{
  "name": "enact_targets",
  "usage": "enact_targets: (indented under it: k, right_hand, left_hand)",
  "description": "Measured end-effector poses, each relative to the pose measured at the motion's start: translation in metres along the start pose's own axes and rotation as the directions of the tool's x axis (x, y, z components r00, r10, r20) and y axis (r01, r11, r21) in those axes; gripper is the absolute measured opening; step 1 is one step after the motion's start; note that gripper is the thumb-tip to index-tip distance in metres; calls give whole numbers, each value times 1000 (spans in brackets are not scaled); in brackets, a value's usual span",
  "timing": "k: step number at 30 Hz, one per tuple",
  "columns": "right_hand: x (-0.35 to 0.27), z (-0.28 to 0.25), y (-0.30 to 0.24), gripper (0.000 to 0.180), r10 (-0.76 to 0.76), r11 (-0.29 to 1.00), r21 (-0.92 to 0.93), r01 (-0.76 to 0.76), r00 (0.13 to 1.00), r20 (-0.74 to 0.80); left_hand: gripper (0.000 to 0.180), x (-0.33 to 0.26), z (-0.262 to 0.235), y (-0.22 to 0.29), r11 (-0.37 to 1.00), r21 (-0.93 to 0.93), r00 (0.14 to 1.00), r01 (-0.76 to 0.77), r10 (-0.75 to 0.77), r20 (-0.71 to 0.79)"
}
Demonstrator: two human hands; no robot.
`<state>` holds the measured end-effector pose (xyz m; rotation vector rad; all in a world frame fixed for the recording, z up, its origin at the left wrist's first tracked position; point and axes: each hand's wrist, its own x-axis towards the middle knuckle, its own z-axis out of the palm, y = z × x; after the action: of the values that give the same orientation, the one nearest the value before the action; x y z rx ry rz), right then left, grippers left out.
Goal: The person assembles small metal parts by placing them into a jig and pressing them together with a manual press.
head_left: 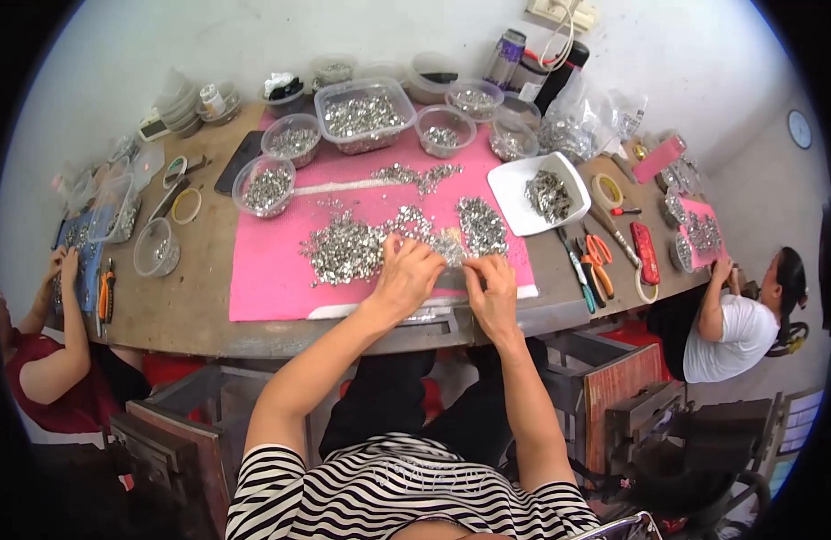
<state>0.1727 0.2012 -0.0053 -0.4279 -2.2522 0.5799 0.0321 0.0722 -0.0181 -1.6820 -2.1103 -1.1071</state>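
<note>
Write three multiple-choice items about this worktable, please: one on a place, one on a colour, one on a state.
1. Where do the scissors lie?
A. right of the pink mat
B. on the white tray
C. at the table's left end

2. What colour is the mat under the silver pieces?
A. blue
B. pink
C. green

3. What are the person's hands doing?
A. both rest on the silver pieces at the mat's near edge
B. both hang below the table
C. one lifts a bowl

Answers:
1. A: the scissors lie on bare table to the right of the mat.
2. B: the mat is pink.
3. A: the left hand and the right hand lie side by side on the silver pieces.
</note>
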Motion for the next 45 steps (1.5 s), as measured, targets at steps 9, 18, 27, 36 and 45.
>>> enact_targets:
  k: [9, 18, 27, 36, 45]
  right_hand:
    - [63, 18, 47, 8, -130, 988, -77, 133, 991, 39]
    - [117, 80, 64, 8, 12, 995, -101, 4, 987, 160]
    - [78, 36, 10, 14, 62, 997, 31, -72, 966, 250]
    - [9, 2, -14, 8, 30, 992, 92, -87, 867, 498]
    - [8, -1, -20, 10, -77, 996, -14, 91, 909, 410]
  left_hand:
    - [9, 8, 15, -8, 999, -9, 996, 51, -50, 68]
    - [9, 6, 12, 0, 996, 90, 997, -4, -2, 75]
    - [6, 2, -53, -15, 937, -258, 971, 236, -216, 105]
    - [6, -85, -96, 7, 764, -418, 867, 491, -476, 149]
    - [13, -94, -77, 12, 927, -254, 956, 275, -291, -31]
